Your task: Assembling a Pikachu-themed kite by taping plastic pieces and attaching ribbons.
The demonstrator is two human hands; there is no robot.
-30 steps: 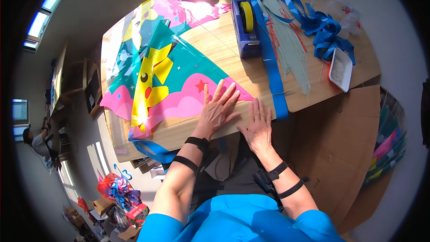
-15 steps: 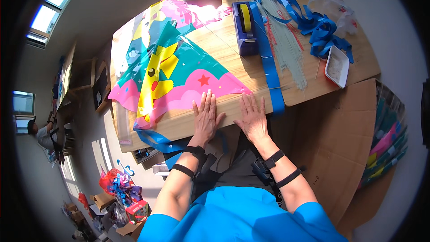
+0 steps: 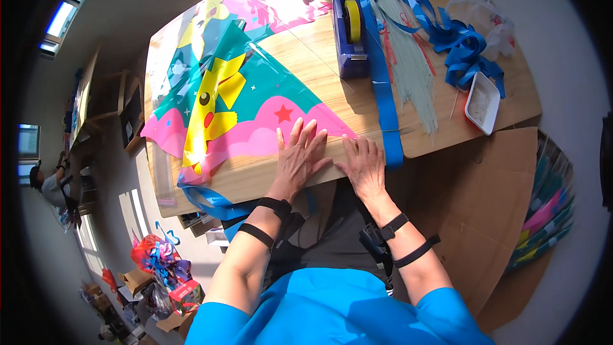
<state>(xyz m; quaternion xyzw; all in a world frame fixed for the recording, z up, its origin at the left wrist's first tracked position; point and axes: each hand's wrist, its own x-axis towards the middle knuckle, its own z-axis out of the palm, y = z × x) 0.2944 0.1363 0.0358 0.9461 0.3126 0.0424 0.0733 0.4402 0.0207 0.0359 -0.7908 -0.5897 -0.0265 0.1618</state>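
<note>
A teal and pink film kite (image 3: 265, 99), printed with a yellow cartoon figure and a red star, lies spread on the wooden table. My left hand (image 3: 299, 161) rests palm down with fingers stretched over the kite's pink lower edge. Close beside it, my right hand (image 3: 365, 165) lies on the table's front edge, fingertips at the kite's right corner and thumb toward the left hand. Neither hand grips anything that shows. Underneath my palms the surface is hidden.
Blue tape dispensers (image 3: 352, 38) stand behind. Blue ribbon (image 3: 385, 108), thin pale rods (image 3: 415, 89) and a white tray (image 3: 482, 103) lie to the right. A cardboard box (image 3: 472, 217) holds more kites (image 3: 543, 211). Far left, a person (image 3: 54, 188) works at another table.
My left hand has slid slightly right and its fingers have spread over the kite edge. The right hand stays by the corner. The view has shifted a little.
</note>
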